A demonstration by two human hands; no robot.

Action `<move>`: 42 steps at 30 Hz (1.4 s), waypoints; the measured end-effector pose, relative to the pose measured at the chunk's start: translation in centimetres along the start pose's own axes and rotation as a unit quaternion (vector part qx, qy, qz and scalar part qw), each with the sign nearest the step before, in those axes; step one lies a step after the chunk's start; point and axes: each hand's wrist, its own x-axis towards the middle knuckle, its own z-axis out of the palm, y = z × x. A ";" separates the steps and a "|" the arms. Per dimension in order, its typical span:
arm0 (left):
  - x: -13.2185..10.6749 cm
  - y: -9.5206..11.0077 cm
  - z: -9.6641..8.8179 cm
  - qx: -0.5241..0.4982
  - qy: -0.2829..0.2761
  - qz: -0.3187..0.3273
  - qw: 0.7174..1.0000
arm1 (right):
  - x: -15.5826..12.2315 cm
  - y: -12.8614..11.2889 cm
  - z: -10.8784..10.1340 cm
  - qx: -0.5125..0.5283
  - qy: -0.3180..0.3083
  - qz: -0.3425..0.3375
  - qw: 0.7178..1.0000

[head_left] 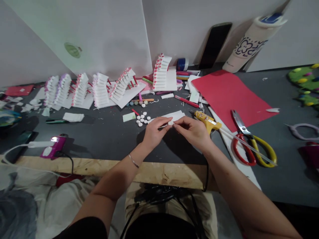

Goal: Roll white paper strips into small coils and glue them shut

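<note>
A small white round disc (170, 123) is pinched between the fingertips of both hands above the table. My left hand (156, 129) is closed, thumb and forefinger at the disc's left side, with a thin white edge showing between them. From the other side my right hand (191, 129) closes its thumb and forefinger at the disc. Several similar white discs (142, 120) lie loose just left of my left hand. Behind the hands lies a white paper piece (176, 115), partly covered. A yellow glue gun (206, 120) rests beside my right hand, its nozzle pointing away from me.
Several white paper stair-like models (101, 91) line the back. Red paper (231, 96), red-and-yellow-handled scissors (243, 129), a white bottle (251, 46) and a phone (214, 44) stand or lie right. Left are a green cutter (56, 121) and a purple power adapter (53, 147) with cables.
</note>
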 end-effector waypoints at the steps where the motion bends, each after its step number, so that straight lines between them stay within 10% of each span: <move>1: 0.1 -0.1 -0.1 0.005 -0.009 0.011 1.000 | 0.0 0.0 0.0 -0.007 -0.003 -0.003 1.000; 15: 0.6 0.0 -0.6 -0.021 0.006 -0.070 0.997 | 0.2 -0.3 0.1 0.081 -0.022 0.036 0.996; 42: 0.4 0.0 -0.2 -0.034 -0.017 -0.079 0.996 | 0.1 -0.5 -0.2 -0.159 0.014 -0.101 0.982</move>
